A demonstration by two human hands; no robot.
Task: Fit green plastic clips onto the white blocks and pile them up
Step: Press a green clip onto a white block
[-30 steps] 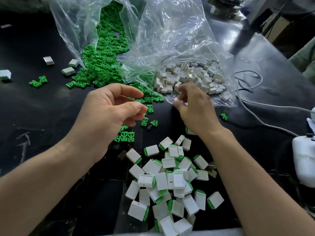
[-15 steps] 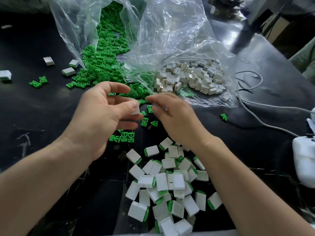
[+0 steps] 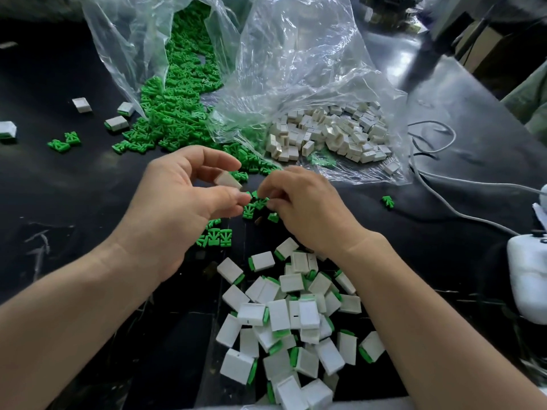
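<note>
Right hand (image 3: 305, 208), lowered since the handover, pinches a green clip (image 3: 261, 203) on the bench (image 3: 74, 202); left hand (image 3: 177, 208) holds the white block (image 3: 227, 181) in a narrow grip just above.

No writing, number or brand can be read anywhere. The white blocks (image 3: 296, 315) near, the green clips (image 3: 177, 108) and the clear bags (image 3: 296, 69) far show plain surfaces. The cardboard boxes (image 3: 488, 51) far right are too blurred to tell.

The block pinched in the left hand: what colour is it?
The block is white; the head view shows it best.
</note>
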